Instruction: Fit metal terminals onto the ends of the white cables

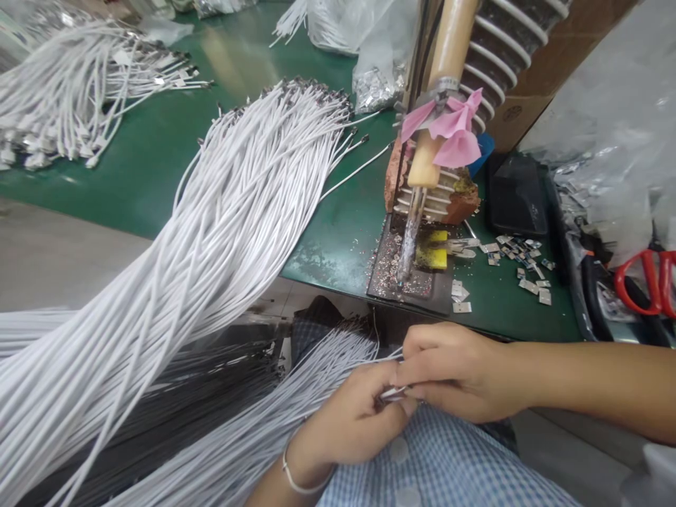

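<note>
Just off the near edge of the tabletop (332, 253), the left hand (359, 415) pinched a white cable (391, 394) between thumb and curled forefinger. The right hand (459, 370) met it, fingertips drawn narrow on the same piece, whose end lay mostly hidden among the fingers. A cable bundle (253, 190) overhung that edge, left of the soldering iron (425, 165).

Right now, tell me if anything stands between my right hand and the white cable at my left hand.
Nothing visible does: the right hand meets the left hand right at the white cable. Their fingers partly hide the exact contact.
</note>
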{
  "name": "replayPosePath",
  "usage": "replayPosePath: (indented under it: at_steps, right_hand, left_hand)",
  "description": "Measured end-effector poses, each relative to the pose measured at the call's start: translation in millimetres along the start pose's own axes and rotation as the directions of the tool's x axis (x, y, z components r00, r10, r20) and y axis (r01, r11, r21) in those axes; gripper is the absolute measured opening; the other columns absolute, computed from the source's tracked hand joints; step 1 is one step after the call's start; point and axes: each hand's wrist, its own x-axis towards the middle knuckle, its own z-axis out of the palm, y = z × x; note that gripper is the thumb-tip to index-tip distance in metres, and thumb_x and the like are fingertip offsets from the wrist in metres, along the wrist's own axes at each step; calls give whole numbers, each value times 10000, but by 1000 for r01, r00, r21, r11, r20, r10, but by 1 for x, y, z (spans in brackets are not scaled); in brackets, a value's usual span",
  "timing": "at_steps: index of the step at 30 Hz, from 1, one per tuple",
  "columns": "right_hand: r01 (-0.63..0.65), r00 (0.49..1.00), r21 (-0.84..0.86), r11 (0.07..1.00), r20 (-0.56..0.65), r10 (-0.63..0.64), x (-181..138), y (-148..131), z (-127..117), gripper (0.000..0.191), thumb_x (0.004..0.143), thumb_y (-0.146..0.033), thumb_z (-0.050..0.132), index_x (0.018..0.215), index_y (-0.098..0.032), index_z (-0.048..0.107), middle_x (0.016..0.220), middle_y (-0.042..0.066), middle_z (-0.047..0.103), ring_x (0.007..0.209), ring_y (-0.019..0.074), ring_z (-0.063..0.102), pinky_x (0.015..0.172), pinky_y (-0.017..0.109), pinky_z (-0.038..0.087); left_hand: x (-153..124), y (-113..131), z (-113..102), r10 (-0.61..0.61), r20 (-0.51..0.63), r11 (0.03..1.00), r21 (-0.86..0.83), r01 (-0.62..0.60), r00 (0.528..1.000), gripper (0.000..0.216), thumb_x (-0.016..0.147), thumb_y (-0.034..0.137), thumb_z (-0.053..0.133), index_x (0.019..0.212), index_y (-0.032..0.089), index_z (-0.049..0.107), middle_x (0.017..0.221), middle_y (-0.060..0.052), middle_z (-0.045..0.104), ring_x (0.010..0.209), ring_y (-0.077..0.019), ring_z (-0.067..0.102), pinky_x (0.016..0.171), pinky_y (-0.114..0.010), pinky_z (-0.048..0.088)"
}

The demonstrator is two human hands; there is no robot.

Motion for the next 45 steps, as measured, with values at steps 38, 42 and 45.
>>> replayPosePath:
  at_steps: [38, 42, 45]
  right_hand:
    - [-268, 962, -19, 963, 46, 269, 1, -4, 4, 126, 791, -136, 426, 716, -148, 527, 636, 8, 508, 571, 112, 457, 540, 223, 390]
    - [-322, 947, 73, 944, 4, 323, 3, -4, 2, 129, 808, -149, 421, 704, -154, 497, 618, -11, 471, 557, 101, 439, 533, 214, 369]
    - [-348, 937, 107, 931, 7, 349, 4, -5, 1, 139, 810, -151, 409, 686, -161, 471, 604, -23, 444, 543, 96, 415, 522, 211, 353]
  left_hand:
    - [4, -4, 15, -89, -144, 996, 20, 92, 986, 76, 833, 233, 486, 873, 174, 460, 784, -2, 513, 678, -126, 452, 597, -240, 379]
    - [-4, -5, 10, -32, -194, 999, -25, 27, 981, 141, 836, 298, 516, 790, 175, 464, 672, 19, 485, 603, -109, 438, 552, -221, 362]
    - [-9, -3, 7, 1, -232, 998, -62, -16, 973, 121, 854, 279, 499, 796, 172, 496, 672, 10, 517, 598, -106, 466, 559, -219, 380]
